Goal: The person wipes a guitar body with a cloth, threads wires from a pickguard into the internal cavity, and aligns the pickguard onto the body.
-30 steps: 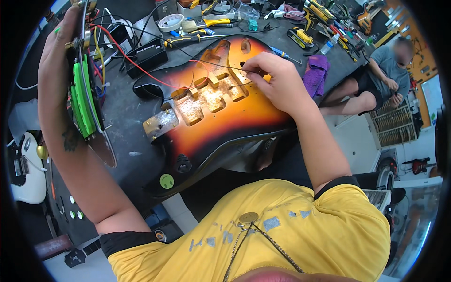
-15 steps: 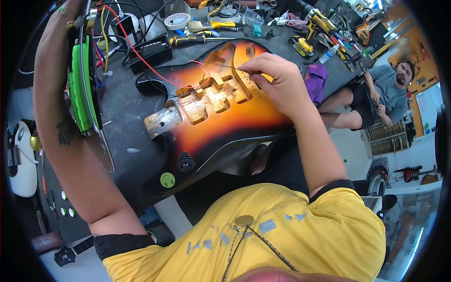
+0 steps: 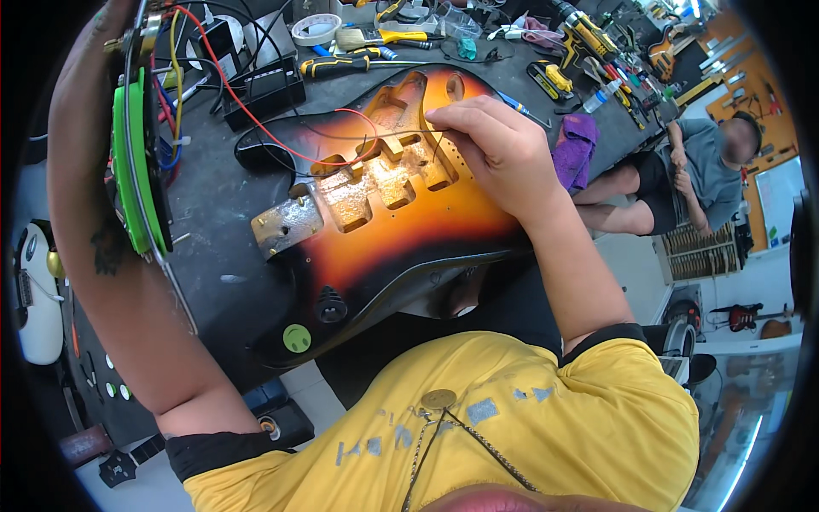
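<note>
A sunburst electric guitar body (image 3: 388, 239) with routed cavities lies on the dark bench in front of me. Over its upper part, my right hand (image 3: 503, 154) pinches a thin black wire (image 3: 384, 134) that runs leftward across the cavities. A red wire (image 3: 294, 145) curves above the body as well. At the far left, my left hand (image 3: 94, 38) is at the top of an upright pickguard assembly (image 3: 135, 162), seen edge-on with a green part and attached wires. That hand's fingers are mostly hidden; it appears to hold the assembly up.
Behind the body lie a black box (image 3: 264, 96), a tape roll (image 3: 316, 29), a screwdriver (image 3: 337, 65) and a brush (image 3: 384, 37). To the right are a yellow drill (image 3: 584, 32) and a purple cloth (image 3: 576, 152). Another person (image 3: 708, 175) sits beyond the bench.
The black wire now stretches in a longer line from my right fingers to the left. My left arm and the pickguard sit slightly farther left, as does most of the view.
</note>
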`<state>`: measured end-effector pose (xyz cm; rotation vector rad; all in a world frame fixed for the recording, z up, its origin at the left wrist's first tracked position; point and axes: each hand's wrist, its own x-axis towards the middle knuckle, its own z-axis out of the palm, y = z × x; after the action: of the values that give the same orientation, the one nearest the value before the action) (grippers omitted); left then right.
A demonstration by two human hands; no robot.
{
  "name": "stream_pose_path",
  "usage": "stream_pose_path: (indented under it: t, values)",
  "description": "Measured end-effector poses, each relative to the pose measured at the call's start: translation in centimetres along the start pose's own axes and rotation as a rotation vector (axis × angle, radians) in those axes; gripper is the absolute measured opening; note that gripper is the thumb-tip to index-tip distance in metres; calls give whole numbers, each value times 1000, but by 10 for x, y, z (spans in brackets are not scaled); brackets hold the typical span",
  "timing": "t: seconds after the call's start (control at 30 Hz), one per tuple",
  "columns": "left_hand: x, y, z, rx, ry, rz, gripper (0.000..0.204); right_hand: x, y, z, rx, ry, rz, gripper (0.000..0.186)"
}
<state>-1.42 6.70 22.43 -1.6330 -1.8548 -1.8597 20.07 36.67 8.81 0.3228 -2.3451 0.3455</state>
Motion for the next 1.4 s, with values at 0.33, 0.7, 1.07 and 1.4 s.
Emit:
stream_pose_path:
  t: [0.33, 0.7, 1.07, 1.4]
  values:
    - [4, 4, 14, 166, 16, -94, 74, -1, -3, 8, 28, -3, -23, 29]
    - [2, 9, 16, 213, 45, -110, 77, -2, -3, 5, 1, -11, -45, 29]
    - [3, -12, -2, -213, -79, 7, 78, -5, -1, 11, 69, -49, 12, 30]
    - [3, 2, 15, -162, -60, -64, 75, -3, -2, 17, 503, -66, 500, 31]
